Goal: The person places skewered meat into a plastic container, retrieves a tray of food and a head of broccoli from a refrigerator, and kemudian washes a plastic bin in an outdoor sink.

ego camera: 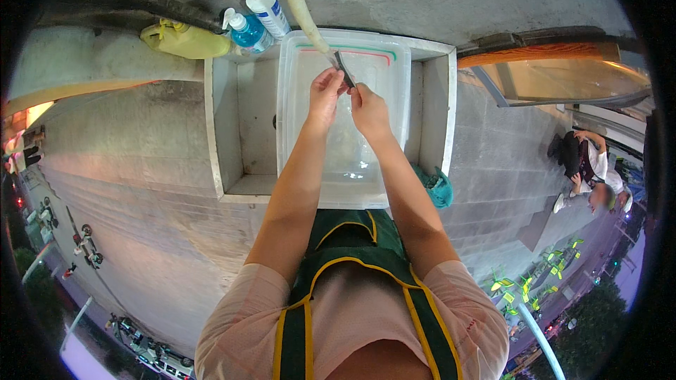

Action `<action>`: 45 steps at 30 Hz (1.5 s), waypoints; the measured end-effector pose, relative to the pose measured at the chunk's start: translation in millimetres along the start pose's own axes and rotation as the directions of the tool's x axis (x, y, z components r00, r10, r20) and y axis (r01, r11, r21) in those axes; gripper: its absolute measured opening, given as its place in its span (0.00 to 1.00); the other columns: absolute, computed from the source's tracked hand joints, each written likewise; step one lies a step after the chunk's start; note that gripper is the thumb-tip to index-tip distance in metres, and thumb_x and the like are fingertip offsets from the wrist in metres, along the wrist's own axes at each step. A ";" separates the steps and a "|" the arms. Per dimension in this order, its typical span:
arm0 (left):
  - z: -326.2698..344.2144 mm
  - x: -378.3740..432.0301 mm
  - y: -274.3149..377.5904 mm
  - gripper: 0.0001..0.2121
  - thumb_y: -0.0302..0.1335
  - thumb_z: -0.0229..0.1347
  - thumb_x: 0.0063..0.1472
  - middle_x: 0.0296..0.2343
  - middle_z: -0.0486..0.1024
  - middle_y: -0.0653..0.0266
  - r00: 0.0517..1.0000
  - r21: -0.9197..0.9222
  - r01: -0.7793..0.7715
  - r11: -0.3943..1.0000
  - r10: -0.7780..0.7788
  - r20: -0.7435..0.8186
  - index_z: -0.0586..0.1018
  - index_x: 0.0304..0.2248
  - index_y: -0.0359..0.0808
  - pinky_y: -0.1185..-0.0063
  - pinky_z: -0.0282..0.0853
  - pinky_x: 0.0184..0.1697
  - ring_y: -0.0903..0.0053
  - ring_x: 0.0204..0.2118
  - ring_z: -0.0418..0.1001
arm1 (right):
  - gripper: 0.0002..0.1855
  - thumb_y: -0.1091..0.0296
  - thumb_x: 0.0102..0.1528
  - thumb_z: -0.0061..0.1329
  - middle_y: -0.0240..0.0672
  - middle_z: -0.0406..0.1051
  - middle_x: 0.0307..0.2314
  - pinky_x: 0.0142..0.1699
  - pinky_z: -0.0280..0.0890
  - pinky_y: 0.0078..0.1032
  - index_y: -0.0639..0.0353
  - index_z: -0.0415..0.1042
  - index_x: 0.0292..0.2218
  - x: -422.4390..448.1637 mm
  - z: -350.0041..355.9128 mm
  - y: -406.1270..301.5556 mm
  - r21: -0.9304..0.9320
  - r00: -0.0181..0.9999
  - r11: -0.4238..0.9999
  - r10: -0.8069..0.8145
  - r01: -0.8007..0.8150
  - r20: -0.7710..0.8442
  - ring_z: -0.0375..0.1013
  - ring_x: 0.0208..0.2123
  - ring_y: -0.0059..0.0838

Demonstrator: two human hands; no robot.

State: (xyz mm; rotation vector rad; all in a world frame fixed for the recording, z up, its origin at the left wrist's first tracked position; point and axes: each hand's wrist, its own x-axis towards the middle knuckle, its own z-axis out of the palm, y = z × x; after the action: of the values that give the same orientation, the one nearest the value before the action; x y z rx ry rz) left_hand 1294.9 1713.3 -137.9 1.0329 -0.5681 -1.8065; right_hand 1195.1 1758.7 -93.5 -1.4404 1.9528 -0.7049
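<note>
My left hand [326,92] and my right hand [368,108] meet over a clear plastic tub [343,153]. Between their fingertips is a narrow dark strip-like object [344,67] with a pale edge; what it is exactly cannot be told. The right fingers pinch its lower end, while those of the left close on its side. Just above, the mouth of a pale hose [306,16] points down at the object, with what looks like water at its end. Glints show inside the tub, which sits across a white-rimmed rectangular sink [224,132].
Behind the sink's left corner stand a yellow jug [185,42], a blue pump bottle [252,36] and a white bottle [268,10]. A teal cloth [438,188] hangs at the near right corner. Far right, a person [586,161] sits near an orange-edged counter [538,57].
</note>
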 end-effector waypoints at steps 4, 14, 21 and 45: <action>3.9 2.9 -4.5 0.04 0.28 0.48 0.57 0.26 0.73 0.66 0.994 0.131 -0.100 0.986 0.105 -0.030 0.71 0.28 0.37 0.84 0.64 0.31 0.82 0.28 0.70 | 0.08 0.65 0.53 0.38 0.51 0.67 0.18 0.28 0.61 0.42 0.60 0.64 0.28 -2.5 -0.5 -3.3 -0.141 1.000 0.990 0.000 -0.001 -0.011 0.68 0.23 0.51; 16.5 13.4 9.6 0.08 0.31 0.49 0.56 0.22 0.71 0.64 0.991 0.203 -0.114 0.973 0.125 -0.043 0.69 0.29 0.34 0.84 0.63 0.28 0.81 0.24 0.69 | 0.12 0.63 0.55 0.37 0.34 0.64 0.12 0.24 0.59 0.21 0.60 0.69 0.30 -10.5 -10.3 -0.6 0.240 0.964 0.949 0.153 -0.204 0.215 0.66 0.15 0.22; 18.5 26.7 13.6 0.17 0.38 0.52 0.55 0.12 0.68 0.70 0.963 0.528 -0.085 0.845 0.206 -0.174 0.72 0.14 0.34 0.88 0.60 0.22 0.88 0.18 0.65 | 0.10 0.64 0.54 0.38 0.41 0.64 0.12 0.23 0.60 0.28 0.59 0.68 0.32 -9.4 -29.7 20.7 0.223 0.995 0.974 0.059 -0.040 -0.081 0.68 0.16 0.34; -129.0 -163.0 15.4 0.14 0.35 0.56 0.49 0.21 0.68 0.56 0.958 0.991 0.131 0.029 0.255 -0.134 0.69 0.27 0.32 0.73 0.63 0.28 0.62 0.26 0.68 | 0.22 0.63 0.44 0.48 0.39 0.61 0.40 0.43 0.56 0.42 0.46 0.64 0.43 91.7 -119.0 204.1 -0.561 0.838 0.826 -0.263 -0.060 -0.478 0.61 0.41 0.43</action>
State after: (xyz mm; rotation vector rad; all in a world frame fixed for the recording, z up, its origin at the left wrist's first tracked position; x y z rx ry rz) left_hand 1443.4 1859.3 -129.8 2.1169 -1.8571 -0.8210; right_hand 956.4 1732.8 -174.6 -1.8521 2.7049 -0.6655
